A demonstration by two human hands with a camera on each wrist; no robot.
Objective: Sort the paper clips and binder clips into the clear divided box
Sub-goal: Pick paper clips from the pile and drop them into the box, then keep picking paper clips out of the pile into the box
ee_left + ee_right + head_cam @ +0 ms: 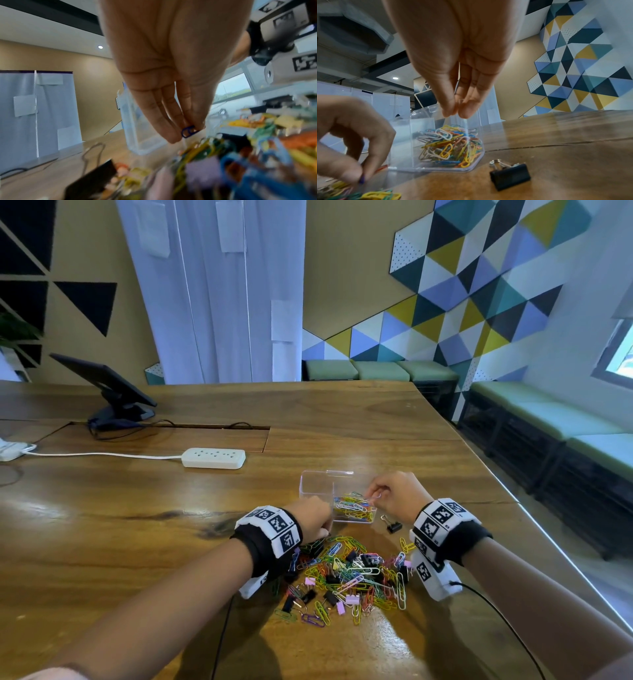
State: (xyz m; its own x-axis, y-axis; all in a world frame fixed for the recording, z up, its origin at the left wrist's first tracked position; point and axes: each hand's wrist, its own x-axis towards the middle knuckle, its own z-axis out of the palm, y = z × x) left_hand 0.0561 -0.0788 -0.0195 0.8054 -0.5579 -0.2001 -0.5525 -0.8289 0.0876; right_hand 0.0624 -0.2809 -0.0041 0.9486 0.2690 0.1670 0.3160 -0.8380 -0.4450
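A broad wooden table (342, 419), its grain dark-streaked and glossy under the light, carries the work in a room with tan walls, a wall panel of blue, yellow and white triangles (479, 285) and green-cushioned benches (555, 412) along the right side. Farther back on the table are a white power strip (213, 457) and a small black monitor (102, 381) on its stand. The clear divided box (317, 487) stands near the table's front; its right compartment holds a tangle of coloured paper clips (450, 146), and the left one looks bare. The right hand (397, 494) hovers over that compartment, pinching a pale paper clip (375, 498). The left hand (313, 518) pinches a blue paper clip (188, 131) just above the loose pile of paper and binder clips (346, 573). A black binder clip (510, 174) lies apart, right of the box.
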